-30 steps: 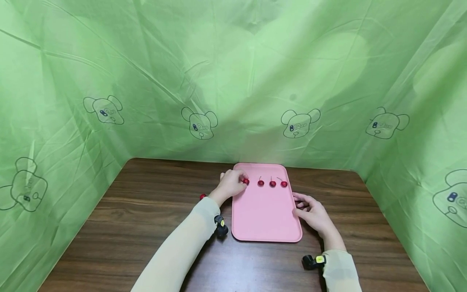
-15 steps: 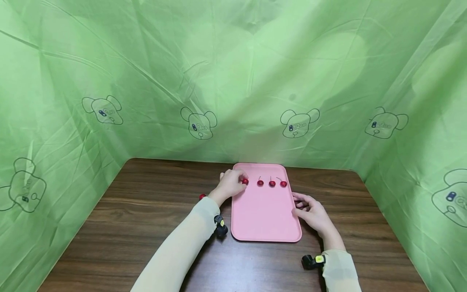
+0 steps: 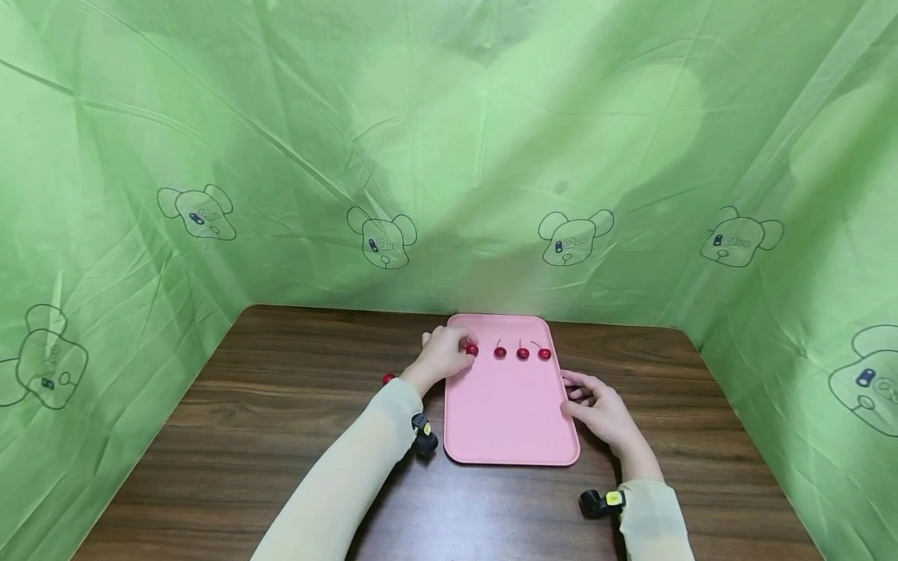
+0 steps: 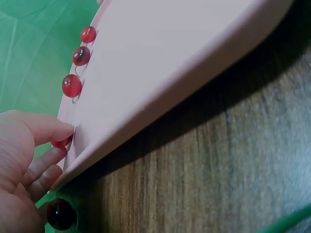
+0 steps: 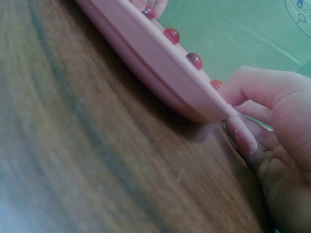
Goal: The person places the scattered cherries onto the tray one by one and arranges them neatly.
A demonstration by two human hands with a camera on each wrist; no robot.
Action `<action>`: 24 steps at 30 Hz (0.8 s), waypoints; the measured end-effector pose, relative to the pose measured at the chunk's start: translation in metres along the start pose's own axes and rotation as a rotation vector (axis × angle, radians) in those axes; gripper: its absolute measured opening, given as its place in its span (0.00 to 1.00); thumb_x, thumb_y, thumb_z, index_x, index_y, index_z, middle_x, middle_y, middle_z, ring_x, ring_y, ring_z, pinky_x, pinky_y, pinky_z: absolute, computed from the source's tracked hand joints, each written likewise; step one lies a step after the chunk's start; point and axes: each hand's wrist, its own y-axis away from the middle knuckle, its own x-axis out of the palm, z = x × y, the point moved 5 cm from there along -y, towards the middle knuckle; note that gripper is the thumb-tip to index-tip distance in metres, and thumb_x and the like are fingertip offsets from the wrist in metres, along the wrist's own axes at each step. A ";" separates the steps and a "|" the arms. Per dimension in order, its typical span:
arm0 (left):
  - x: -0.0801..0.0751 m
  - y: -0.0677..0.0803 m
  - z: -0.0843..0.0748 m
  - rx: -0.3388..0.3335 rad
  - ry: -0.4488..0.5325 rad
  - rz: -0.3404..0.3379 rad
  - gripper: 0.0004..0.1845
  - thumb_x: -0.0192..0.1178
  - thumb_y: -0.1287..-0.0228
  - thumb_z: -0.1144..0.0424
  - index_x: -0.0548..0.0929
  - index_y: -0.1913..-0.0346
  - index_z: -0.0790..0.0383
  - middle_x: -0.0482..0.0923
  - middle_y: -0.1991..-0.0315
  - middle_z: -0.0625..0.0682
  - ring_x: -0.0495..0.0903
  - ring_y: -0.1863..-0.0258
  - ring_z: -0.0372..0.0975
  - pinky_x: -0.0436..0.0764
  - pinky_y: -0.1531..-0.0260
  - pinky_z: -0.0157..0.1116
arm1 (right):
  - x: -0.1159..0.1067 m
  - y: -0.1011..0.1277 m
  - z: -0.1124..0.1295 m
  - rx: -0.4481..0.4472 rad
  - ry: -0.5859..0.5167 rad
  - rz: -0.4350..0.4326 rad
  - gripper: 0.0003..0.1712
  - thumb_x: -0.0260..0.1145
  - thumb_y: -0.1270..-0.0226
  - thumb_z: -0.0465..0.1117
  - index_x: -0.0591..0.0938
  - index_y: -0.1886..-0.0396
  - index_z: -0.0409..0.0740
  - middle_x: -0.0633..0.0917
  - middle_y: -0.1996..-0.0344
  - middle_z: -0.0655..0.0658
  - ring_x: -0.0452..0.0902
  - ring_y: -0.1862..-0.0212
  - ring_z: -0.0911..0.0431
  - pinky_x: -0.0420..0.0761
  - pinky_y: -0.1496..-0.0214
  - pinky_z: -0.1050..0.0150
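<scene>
Over at the tray's left side, between ten and eleven o'clock, the left hand (image 3: 442, 352) has a cherry (image 3: 472, 351) nipped between thumb and forefinger, the fingertips close together with just the fruit between them! Those fingers wrap the cherry from its nine o'clock side, red skin peeping out toward three; whether it touches the pink tray (image 3: 508, 417) is hard to say.

Across at three o'clock, the right hand (image 3: 599, 409) is on the rim, fingers loosely bent, a clear gap between thumb and forefinger. Both touch the edge, but I cannot tell whether they actually grip it.

Three more cherries (image 3: 522, 353) sit in a row from eleven round to between one and two, stems pointing roughly toward twelve. Out at nine, off the tray, a loose cherry (image 3: 389, 379) lies on the wooden table (image 3: 238, 413), partly hidden by the left wrist.

Now the lettering: the green cloth (image 3: 449, 125) carries outlined animal heads (image 3: 385, 243), each with a blue mark and pale letters, seemingly starting with a Q, the rest unreadable. Yellow labels (image 3: 615, 499) brighten the black wrist cameras (image 3: 592, 505), their print too small to read.
</scene>
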 end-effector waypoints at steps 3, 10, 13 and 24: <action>-0.003 -0.001 0.001 0.003 0.008 -0.012 0.11 0.76 0.35 0.63 0.90 0.51 0.54 0.89 0.58 0.48 0.82 0.49 0.48 0.66 0.45 0.54 | 0.000 -0.001 0.000 -0.006 -0.007 -0.001 0.35 0.78 0.34 0.32 0.81 0.27 0.39 0.87 0.40 0.38 0.79 0.47 0.49 0.78 0.50 0.67; -0.019 -0.003 0.000 0.014 0.069 -0.053 0.13 0.70 0.30 0.62 0.90 0.46 0.59 0.89 0.55 0.50 0.86 0.50 0.47 0.67 0.44 0.55 | 0.000 -0.001 0.001 -0.006 -0.001 -0.002 0.35 0.79 0.34 0.33 0.81 0.27 0.39 0.87 0.40 0.38 0.80 0.47 0.48 0.78 0.51 0.67; -0.030 -0.003 -0.001 0.017 0.100 -0.057 0.13 0.67 0.26 0.62 0.89 0.43 0.61 0.88 0.53 0.52 0.85 0.50 0.48 0.67 0.41 0.56 | 0.000 0.000 0.002 0.002 0.007 -0.002 0.35 0.78 0.34 0.33 0.81 0.27 0.39 0.87 0.41 0.38 0.80 0.47 0.49 0.78 0.51 0.67; -0.069 0.008 -0.003 0.083 0.202 -0.037 0.14 0.65 0.23 0.65 0.88 0.40 0.61 0.87 0.53 0.53 0.84 0.53 0.48 0.83 0.47 0.46 | 0.000 0.001 0.003 0.015 0.005 0.001 0.35 0.78 0.34 0.32 0.81 0.27 0.38 0.87 0.41 0.37 0.80 0.48 0.49 0.78 0.51 0.67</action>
